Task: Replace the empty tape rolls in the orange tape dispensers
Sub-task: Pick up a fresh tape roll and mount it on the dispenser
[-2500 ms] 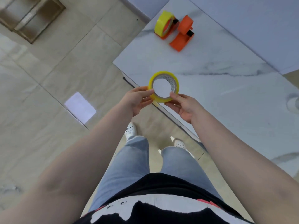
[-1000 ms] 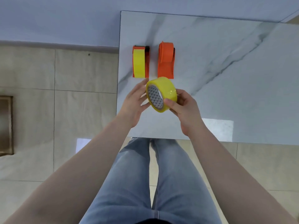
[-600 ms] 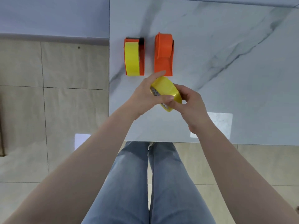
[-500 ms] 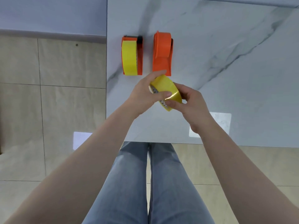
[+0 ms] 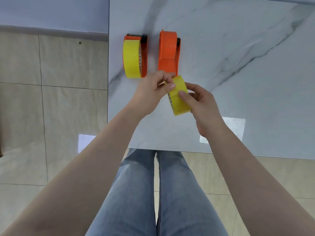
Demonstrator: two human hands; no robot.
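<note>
Two orange tape dispensers stand side by side on the white marble table (image 5: 238, 40). The left dispenser (image 5: 144, 55) carries a yellow tape roll (image 5: 132, 58). No tape shows on the right dispenser (image 5: 168, 53). I hold a second yellow tape roll (image 5: 179, 101) above the table, just in front of the right dispenser. My right hand (image 5: 201, 106) grips its right side with the thumb on the outer band. My left hand (image 5: 151, 92) pinches the roll's upper left edge with thumb and fingertips.
The table's left edge runs down at about x 635 and its front edge lies just above my knees. Beige floor tiles (image 5: 51, 99) lie to the left and below. A pale wall (image 5: 51, 11) borders the top left.
I turned from the table's corner to face it squarely. The roll in my hands went from facing me to edge-on, lower and to the right, and my left fingers moved onto its upper rim.
</note>
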